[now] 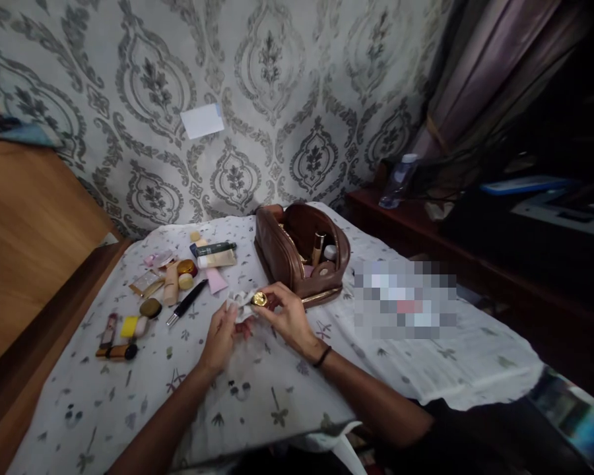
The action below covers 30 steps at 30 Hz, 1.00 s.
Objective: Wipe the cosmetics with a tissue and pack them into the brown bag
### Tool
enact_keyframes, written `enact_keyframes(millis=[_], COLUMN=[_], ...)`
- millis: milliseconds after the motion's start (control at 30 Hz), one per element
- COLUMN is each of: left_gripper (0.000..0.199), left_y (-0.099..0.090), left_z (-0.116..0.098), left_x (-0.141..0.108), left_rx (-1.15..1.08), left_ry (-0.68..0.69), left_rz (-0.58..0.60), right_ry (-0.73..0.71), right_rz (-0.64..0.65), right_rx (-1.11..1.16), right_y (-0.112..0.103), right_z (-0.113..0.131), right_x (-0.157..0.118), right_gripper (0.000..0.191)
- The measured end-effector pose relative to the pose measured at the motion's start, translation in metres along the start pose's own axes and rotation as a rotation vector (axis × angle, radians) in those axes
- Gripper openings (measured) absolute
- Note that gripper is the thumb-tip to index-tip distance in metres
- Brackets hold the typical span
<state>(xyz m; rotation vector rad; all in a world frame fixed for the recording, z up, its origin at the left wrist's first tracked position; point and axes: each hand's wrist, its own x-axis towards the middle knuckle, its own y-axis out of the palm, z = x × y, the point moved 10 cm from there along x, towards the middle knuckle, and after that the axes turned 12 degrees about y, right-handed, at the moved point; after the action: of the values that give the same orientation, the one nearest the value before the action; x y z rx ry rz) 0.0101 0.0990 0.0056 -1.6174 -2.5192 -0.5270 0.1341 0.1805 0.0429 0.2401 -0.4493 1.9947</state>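
Near the middle of the cloth, my right hand (291,321) pinches a small round gold-topped item (259,299) between thumb and fingers; its exact kind does not show. My left hand (221,338) is closed on a crumpled white tissue (239,305), which touches the gold-topped item. Just behind my right hand stands a brown cosmetic bag (280,258), unzipped. Inside it are a gold tube (318,249), a small grey-capped jar (330,252) and other partly hidden things. Left of my hands lies a black-handled brush (191,300) beside a pink tube (216,280).
Several cosmetics lie at the left, among them a dark green tube (216,248), a beige bottle (171,285) and a yellow item (129,326). A patterned cloth (277,396) covers the table. A pixelated patch (404,300) hides something at right. A plastic bottle (398,181) stands beyond.
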Motion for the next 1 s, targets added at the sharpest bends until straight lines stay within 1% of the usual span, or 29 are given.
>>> enact_keyframes(millis=[67, 133, 200, 267, 367, 500, 600, 700, 733, 800, 867, 933, 1000], left_gripper=[0.056, 0.06, 0.058, 0.055, 0.054, 0.052, 0.049, 0.047, 0.045, 0.042, 0.042, 0.046, 0.051], left_y=[-0.006, -0.012, -0.018, -0.025, -0.033, -0.035, -0.034, -0.026, -0.023, -0.016, -0.011, -0.011, -0.015], left_z=[0.008, 0.011, 0.012, 0.012, 0.013, 0.018, 0.018, 0.011, 0.008, 0.003, 0.003, 0.008, 0.013], left_x=[0.0, 0.0, -0.001, -0.002, -0.002, -0.002, -0.001, 0.0, 0.0, 0.0, -0.001, 0.0, 0.002], left_rx=[-0.036, -0.037, -0.038, -0.055, -0.067, -0.072, -0.009, 0.196, 0.269, 0.36, 0.341, 0.266, 0.162], left_ry=[-0.044, -0.08, -0.108, -0.13, -0.152, -0.165, -0.156, -0.124, -0.107, -0.081, -0.091, -0.129, -0.162], left_rz=[-0.033, -0.054, -0.088, -0.138, -0.204, -0.215, -0.153, -0.003, 0.051, 0.137, 0.187, 0.181, 0.142], right_ry=[-0.02, -0.051, -0.087, -0.109, -0.101, -0.15, -0.198, -0.188, -0.175, -0.145, -0.116, -0.086, -0.067], right_rz=[0.015, 0.044, 0.104, 0.197, 0.325, 0.388, 0.401, 0.401, 0.401, 0.4, 0.385, 0.344, 0.282], right_rx=[-0.005, -0.013, -0.026, -0.051, -0.143, -0.291, -0.331, -0.339, -0.338, -0.331, -0.31, -0.27, -0.255], right_y=[0.004, 0.009, 0.018, 0.029, 0.043, 0.052, 0.055, 0.055, 0.054, 0.054, 0.052, 0.048, 0.041], right_z=[0.0, 0.001, 0.005, 0.009, 0.01, 0.01, 0.006, -0.002, -0.005, -0.01, -0.014, -0.019, -0.023], right_x=[-0.001, -0.002, -0.005, -0.009, -0.016, -0.023, -0.026, -0.026, -0.026, -0.025, -0.022, -0.018, -0.012], right_gripper=[0.024, 0.027, 0.031, 0.036, 0.046, 0.062, 0.073, 0.091, 0.094, 0.093, 0.088, 0.084, 0.078])
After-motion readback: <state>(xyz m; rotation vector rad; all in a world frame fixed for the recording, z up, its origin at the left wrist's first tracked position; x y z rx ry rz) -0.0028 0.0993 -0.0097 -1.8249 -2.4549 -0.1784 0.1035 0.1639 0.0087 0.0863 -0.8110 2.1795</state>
